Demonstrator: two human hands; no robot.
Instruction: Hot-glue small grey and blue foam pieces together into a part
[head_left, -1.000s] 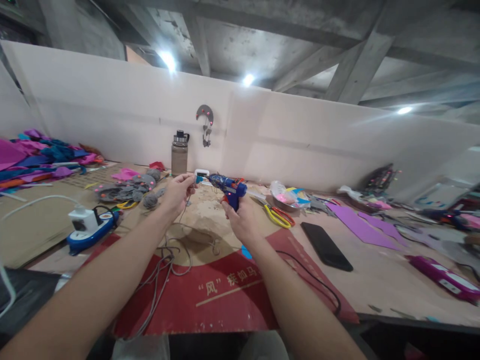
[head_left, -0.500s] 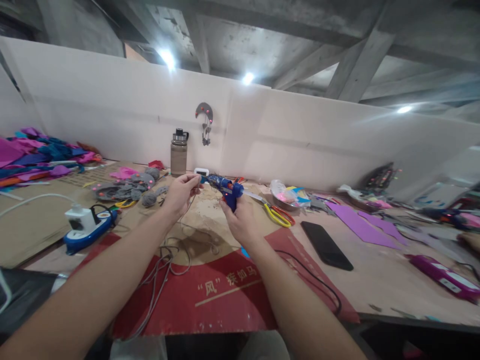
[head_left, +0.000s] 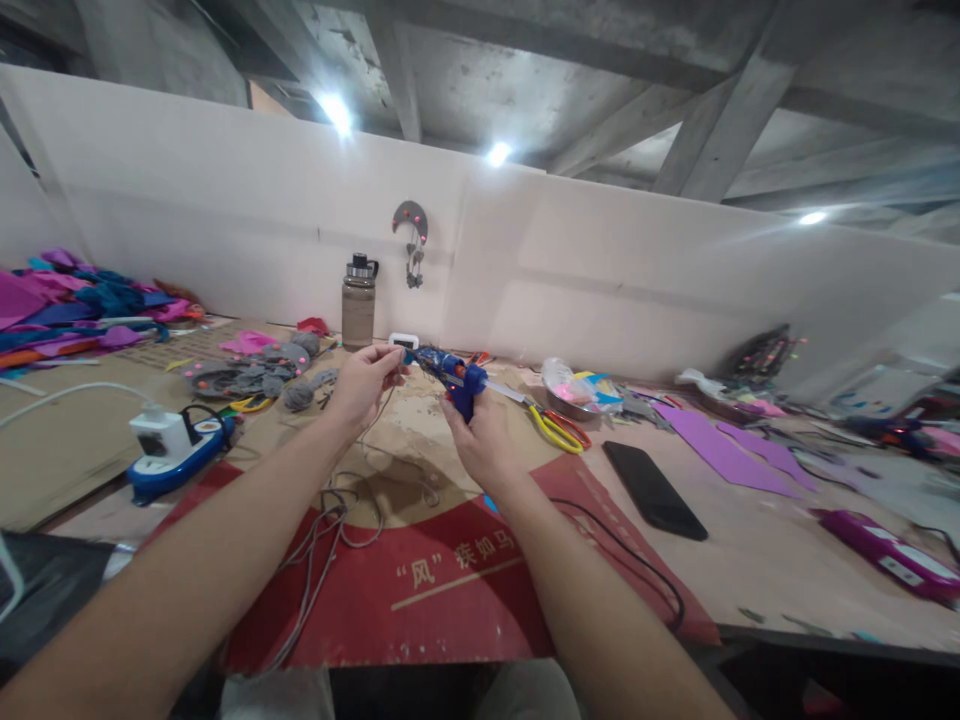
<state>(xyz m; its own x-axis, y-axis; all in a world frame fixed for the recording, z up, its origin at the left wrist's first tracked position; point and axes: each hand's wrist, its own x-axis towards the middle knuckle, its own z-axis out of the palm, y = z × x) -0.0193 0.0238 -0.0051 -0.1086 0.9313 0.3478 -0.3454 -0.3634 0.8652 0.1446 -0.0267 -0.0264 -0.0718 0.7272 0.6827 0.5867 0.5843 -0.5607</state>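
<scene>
My right hand (head_left: 484,435) is wrapped round the handle of a blue glue gun (head_left: 466,385), whose nozzle end points left. A pale glue stick (head_left: 504,390) sticks out of its back. Close to the nozzle, my left hand (head_left: 371,385) is closed in a pinch. A thin grey cord (head_left: 362,442) hangs from its fingers and runs down to a loose tangle on the red and tan board (head_left: 465,610). The fingertips hide whatever else is in the pinch. Both hands are raised over the board.
Yellow- and red-handled scissors (head_left: 556,428) and a black phone (head_left: 654,490) lie to the right, with purple sheets (head_left: 720,445) beyond. On the left are grey felt pieces (head_left: 251,372) and a blue power strip (head_left: 184,460). A bottle (head_left: 359,305) stands at the back.
The view has shifted very slightly. Both hands and the glue gun keep nearly the same positions, with the nozzle still close to my left fingertips.
</scene>
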